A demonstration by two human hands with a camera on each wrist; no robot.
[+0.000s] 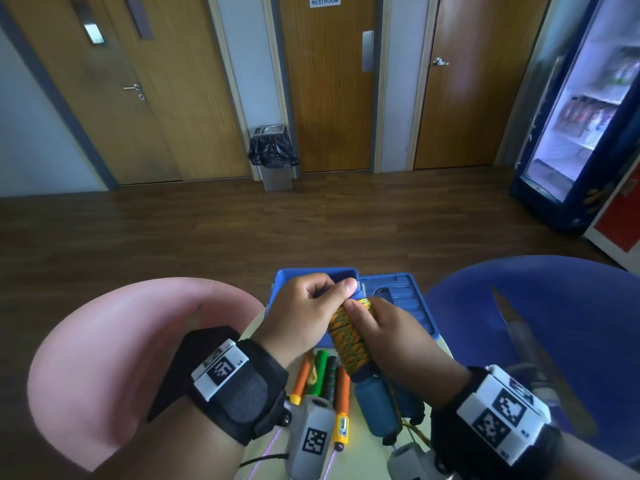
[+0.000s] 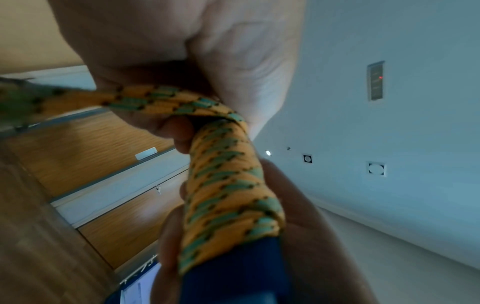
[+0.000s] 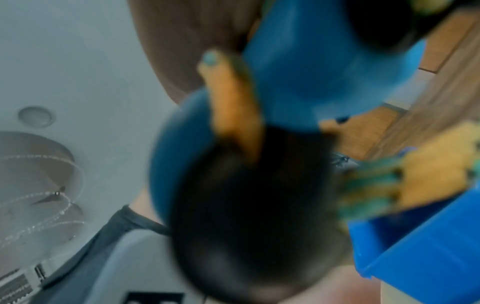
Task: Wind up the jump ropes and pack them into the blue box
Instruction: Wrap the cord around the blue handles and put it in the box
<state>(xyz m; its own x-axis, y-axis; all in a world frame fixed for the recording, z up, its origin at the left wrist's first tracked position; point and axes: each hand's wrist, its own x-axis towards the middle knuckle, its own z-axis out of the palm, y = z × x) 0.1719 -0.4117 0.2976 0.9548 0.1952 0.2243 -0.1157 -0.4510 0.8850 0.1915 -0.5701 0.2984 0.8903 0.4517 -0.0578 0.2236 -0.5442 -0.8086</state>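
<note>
Head: rope (image 1: 347, 336) between both grips.

The word "RESTROOM" is read on a white sign (image 1: 324, 0) fixed to the top of the middle wooden door (image 1: 329, 98), far beyond the hands; a line above that word is cut off by the frame edge. Black-and-white square code markers (image 1: 221, 370) are carried on the wrist bands, with small characters beside them too tiny to be read

I see an orange rope (image 1: 348, 336) flecked green and black, dark blue handles (image 1: 375, 403), a blue box (image 1: 282, 282).
</note>
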